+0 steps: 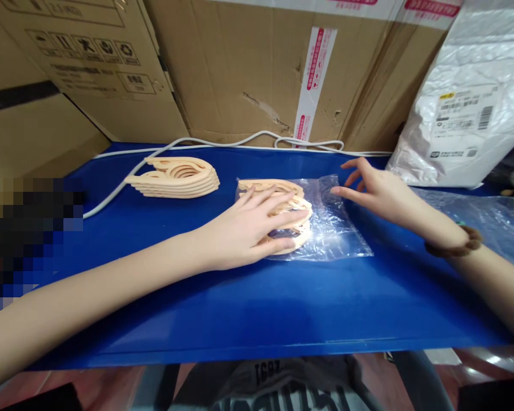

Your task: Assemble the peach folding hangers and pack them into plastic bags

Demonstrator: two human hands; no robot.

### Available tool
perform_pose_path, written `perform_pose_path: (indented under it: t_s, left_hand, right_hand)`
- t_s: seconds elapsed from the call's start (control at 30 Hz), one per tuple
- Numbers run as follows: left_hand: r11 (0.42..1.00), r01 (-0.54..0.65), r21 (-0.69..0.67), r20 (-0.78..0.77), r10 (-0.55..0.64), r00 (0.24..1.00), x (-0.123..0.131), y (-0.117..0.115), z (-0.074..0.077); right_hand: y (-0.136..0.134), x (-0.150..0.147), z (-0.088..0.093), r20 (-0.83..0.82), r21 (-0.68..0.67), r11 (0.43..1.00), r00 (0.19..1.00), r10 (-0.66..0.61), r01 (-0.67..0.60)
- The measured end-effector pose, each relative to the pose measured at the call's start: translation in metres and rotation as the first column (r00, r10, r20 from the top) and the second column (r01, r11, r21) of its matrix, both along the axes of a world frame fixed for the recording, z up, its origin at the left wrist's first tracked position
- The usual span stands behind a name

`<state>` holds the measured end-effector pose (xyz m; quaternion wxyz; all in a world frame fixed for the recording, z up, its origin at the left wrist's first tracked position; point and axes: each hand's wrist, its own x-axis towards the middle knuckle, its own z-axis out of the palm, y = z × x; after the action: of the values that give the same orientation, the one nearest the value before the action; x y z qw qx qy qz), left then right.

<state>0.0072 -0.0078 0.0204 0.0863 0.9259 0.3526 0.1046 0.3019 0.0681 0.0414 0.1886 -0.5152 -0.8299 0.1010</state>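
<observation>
Fingers spread, my left hand (257, 228) lies flat on a clear plastic bag (334, 228) that holds pale, wood-coloured curved cut-out pieces (302, 231). The hand covers much of these pieces. By the bag's upper right corner, my right hand (374, 188) hovers with its fingers apart and nothing in them; whether the thumb touches the plastic I cannot tell. To the left, a neat stack of similar curved cut-out pieces (175, 178) rests on the blue tabletop (223, 319).
Large cardboard boxes (240, 74) wall off the back. A white cable (235, 140) runs along them and curls down at left. At right stand a white shipping bag (458, 142) and more clear plastic (466, 211) lying flat. The table's front edge is close to my lap.
</observation>
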Motion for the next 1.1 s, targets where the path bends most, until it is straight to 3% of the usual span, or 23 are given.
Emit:
perform_pose_path:
  t_s: [0.13,0.17,0.23,0.3,0.37,0.43,0.5,0.57,0.77,0.87,0.97,1.1]
  left_hand:
    - [0.998,0.066,0.006,-0.009,-0.066,0.998,0.011,0.002,0.002]
    - [0.997,0.078,0.011,-0.014,-0.078,0.997,0.013,0.002,0.002]
    - [0.995,0.096,0.029,-0.015,-0.096,0.995,0.014,0.002,0.002]
    - [0.991,0.119,0.061,-0.016,-0.118,0.993,0.016,-0.001,0.001]
    - [0.984,0.150,0.094,-0.030,-0.147,0.989,0.019,-0.005,0.000]
    - [0.979,0.167,0.115,-0.050,-0.162,0.986,0.022,-0.010,-0.002]
    - [0.978,0.164,0.125,-0.059,-0.158,0.986,0.025,-0.014,-0.004]
    - [0.977,0.163,0.137,-0.063,-0.156,0.986,0.027,-0.016,-0.005]
    - [0.962,0.185,0.200,-0.030,-0.183,0.983,0.022,-0.014,-0.006]
    - [0.912,0.230,0.339,0.024,-0.253,0.967,0.021,-0.017,-0.002]
    - [0.825,0.298,0.481,-0.038,-0.320,0.947,0.025,-0.023,0.001]
    - [0.758,0.305,0.576,-0.075,-0.323,0.943,0.029,-0.029,-0.004]
  right_hand:
    - [0.011,-0.001,-0.006,-0.259,-0.360,0.930,0.965,-0.025,-0.073]
    - [0.011,-0.003,-0.006,-0.302,-0.377,0.923,0.952,-0.045,-0.076]
    - [0.010,-0.006,-0.004,-0.271,-0.284,0.958,0.961,-0.050,-0.030]
    - [0.010,-0.005,-0.002,-0.108,-0.116,0.993,0.993,-0.047,0.034]
    - [0.011,-0.002,-0.002,0.015,-0.059,0.996,0.997,-0.069,0.070]
    - [0.014,0.000,-0.003,-0.042,-0.197,0.978,0.996,-0.081,0.071]
    - [0.016,-0.001,-0.002,-0.190,-0.378,0.926,0.977,-0.095,0.017]
    - [0.016,-0.006,0.001,-0.312,-0.476,0.879,0.941,-0.134,-0.033]
    - [0.010,-0.029,0.012,-0.590,-0.477,0.864,0.787,-0.180,-0.160]
    - [0.004,-0.040,0.011,-0.663,-0.453,0.846,0.740,-0.110,-0.281]
    - [-0.006,-0.047,0.007,-0.658,-0.392,0.818,0.750,0.071,-0.421]
    - [-0.022,-0.052,-0.002,-0.404,-0.195,0.826,0.811,0.423,-0.528]
